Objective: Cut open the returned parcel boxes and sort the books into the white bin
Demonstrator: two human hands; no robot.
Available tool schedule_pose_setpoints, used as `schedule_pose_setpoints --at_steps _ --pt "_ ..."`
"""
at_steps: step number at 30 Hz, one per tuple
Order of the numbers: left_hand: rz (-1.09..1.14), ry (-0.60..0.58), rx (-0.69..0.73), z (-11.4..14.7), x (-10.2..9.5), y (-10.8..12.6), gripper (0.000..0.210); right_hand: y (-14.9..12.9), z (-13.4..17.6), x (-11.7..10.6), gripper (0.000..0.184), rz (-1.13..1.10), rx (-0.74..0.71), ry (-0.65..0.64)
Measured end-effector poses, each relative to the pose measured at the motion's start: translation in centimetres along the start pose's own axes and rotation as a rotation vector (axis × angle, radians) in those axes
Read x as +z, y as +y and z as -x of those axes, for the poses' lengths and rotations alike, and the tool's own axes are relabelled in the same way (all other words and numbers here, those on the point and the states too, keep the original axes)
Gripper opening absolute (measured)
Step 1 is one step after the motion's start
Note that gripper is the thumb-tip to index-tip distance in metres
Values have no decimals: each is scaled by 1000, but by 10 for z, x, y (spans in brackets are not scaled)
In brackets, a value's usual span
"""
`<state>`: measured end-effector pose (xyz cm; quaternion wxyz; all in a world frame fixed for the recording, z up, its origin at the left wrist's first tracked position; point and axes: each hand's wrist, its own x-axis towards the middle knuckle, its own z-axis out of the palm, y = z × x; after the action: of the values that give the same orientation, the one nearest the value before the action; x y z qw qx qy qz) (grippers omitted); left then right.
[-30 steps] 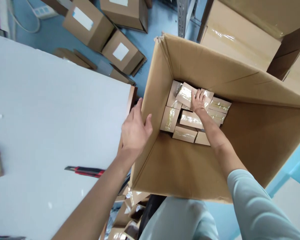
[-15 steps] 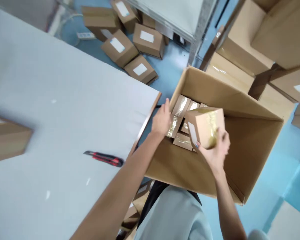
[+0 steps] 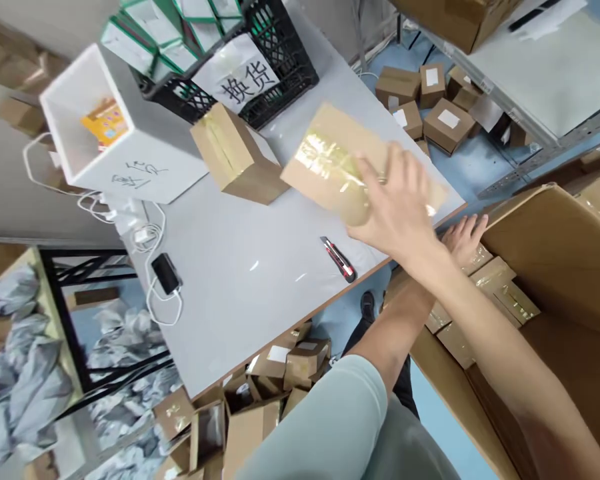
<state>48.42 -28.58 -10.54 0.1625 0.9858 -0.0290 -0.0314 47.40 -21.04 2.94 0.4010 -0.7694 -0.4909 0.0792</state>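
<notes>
My right hand (image 3: 397, 200) holds a small taped cardboard box (image 3: 330, 157) above the table (image 3: 240, 287), fingers spread across its top and tape shining on it. My left hand (image 3: 464, 239) lies on the rim corner of a large open carton (image 3: 560, 247), fingers stretched out; my right forearm crosses over the left and partly hides it. Inside the carton, several small taped boxes (image 3: 495, 283) sit packed together. Another small cardboard box (image 3: 243, 157) stands on the table, left of the held one. A red and black utility knife (image 3: 339, 259) lies near the table's edge.
A black crate (image 3: 280, 60) with green-edged boxes and a white bin (image 3: 145, 143) stand at the table's back. A white cable (image 3: 155, 287) with a black adapter lies at left. Boxes (image 3: 260, 407) are piled below, others near a metal shelf (image 3: 535, 73).
My right hand has carried the small box out of the large carton, leftward over the table. My left hand stays at the carton's rim. The view has turned left.
</notes>
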Motion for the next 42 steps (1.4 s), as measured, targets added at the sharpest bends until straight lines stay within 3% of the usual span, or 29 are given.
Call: schedule_pose_setpoints --at_steps 2,4,7,8,9,12,15,17,19,22,26,29,33,36,38,42 --pt "-22 44 -7 -6 6 6 67 4 -27 48 118 -79 -14 -44" --pt "-6 60 54 -10 10 9 77 0 -35 70 114 -34 65 -145" --pt "74 -9 127 -15 16 8 84 -6 -13 57 94 183 248 -372" --pt "102 -17 147 -18 19 7 87 -5 3 46 89 216 257 -347" --pt "129 -28 185 -22 23 5 89 0 23 33 83 203 277 -243" --pt "178 -153 403 -34 37 1 80 39 114 -3 47 75 437 114" --pt "164 -274 499 -39 47 -2 62 111 246 -15 42 68 738 286" --pt "187 -252 480 -39 50 -5 56 166 336 -4 44 110 994 227" --pt "199 -262 461 -39 50 -8 47 217 408 17 52 158 1260 77" --pt "180 -244 451 -40 51 -11 37 283 467 51 79 179 1438 -253" --pt "172 -178 473 -40 51 -14 38 364 468 96 108 204 1361 -538" --pt "59 -56 550 -40 52 -13 38 419 450 134 125 202 1265 -675" --pt "-41 -49 564 -40 50 -13 42 468 437 177 143 195 1219 -782" --pt "-27 -59 563 -40 50 -14 42 480 437 192 150 232 1203 -787" --pt "-2 -105 509 -38 50 -14 41 477 438 190 151 256 1166 -812" --pt "35 -169 464 -38 50 -13 40 443 441 158 141 258 1128 -746"
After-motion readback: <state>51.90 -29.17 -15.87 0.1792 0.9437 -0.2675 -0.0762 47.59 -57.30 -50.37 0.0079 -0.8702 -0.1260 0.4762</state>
